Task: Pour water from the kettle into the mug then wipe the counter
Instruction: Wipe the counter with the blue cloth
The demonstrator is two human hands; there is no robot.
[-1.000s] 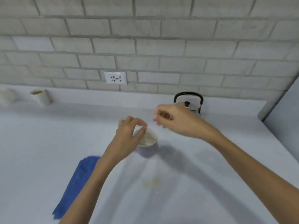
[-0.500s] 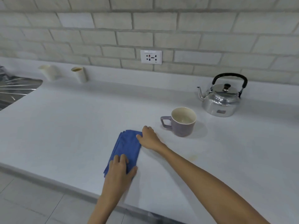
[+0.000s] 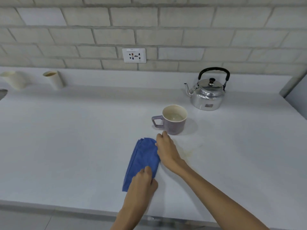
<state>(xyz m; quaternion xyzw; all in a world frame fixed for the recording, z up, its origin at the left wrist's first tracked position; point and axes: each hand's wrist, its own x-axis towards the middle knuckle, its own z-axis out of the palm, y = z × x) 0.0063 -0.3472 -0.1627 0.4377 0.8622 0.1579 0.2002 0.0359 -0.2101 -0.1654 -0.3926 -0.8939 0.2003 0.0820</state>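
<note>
**Two hands on a folded blue cloth, mug and kettle beyond**

Both hands down on the white counter point(image 3: 66, 146), working at the same blue cloth point(image 3: 142, 160). Folded into a long narrow strip, lying flat, running from near the counter's front edge away toward the mug point(image 3: 172, 120). Left hand point(image 3: 142, 185) over the near end of the cloth, fingers curled and pressed onto the fabric, thumb out on the bare counter at the right; pinching or merely pressing, cannot tell. Right hand point(image 3: 166, 150) at the far right edge of the cloth, fingers bent down against that edge, knuckles up; touching the fabric, grip hidden beneath the hand.

Just past the right hand's fingertips, the mug: lilac outside, cream inside, upright, handle pointing left, clear water low in the bottom. Close to the fingers but apart from them. Behind and to the right of the mug, well clear of it, the metal kettle point(image 3: 206, 95), upright, lid on, black handle raised, spout toward the left.

Right of the cloth, beside the right wrist, a faint yellowish stain point(image 3: 186, 153) on the counter. Far back at the left, two pale paper cups point(image 3: 54, 79) against the upstand. On the brick wall above, a white socket plate point(image 3: 134, 55).
</note>
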